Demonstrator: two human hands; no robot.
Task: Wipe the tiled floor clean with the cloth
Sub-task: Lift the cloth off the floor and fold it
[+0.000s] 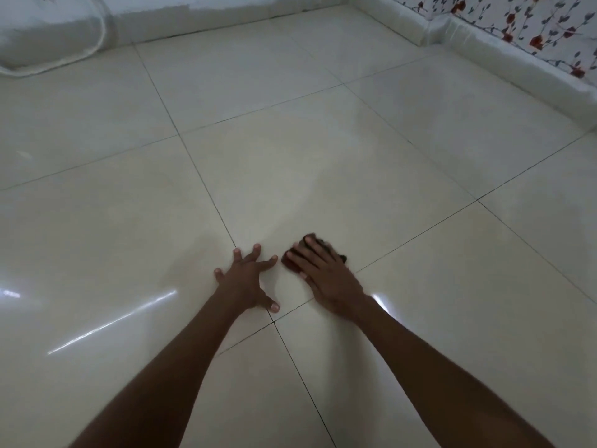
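The floor (307, 150) is made of large glossy cream tiles with thin dark grout lines. A small dark cloth (323, 246) lies on it, mostly hidden under my right hand (323, 273), which presses flat on the cloth with fingers stretched forward. Only the cloth's far edge and right corner show past the fingers. My left hand (247, 279) rests just to the left, palm down on the bare tile with fingers spread, holding nothing. A streaky damp sheen runs away from the cloth toward the far wall.
A white bag or cushion (48, 33) lies at the far left against the wall. A white skirting ledge (504, 63) under red-flowered wallpaper (529, 24) runs along the right. Light glints on the tiles at the left.
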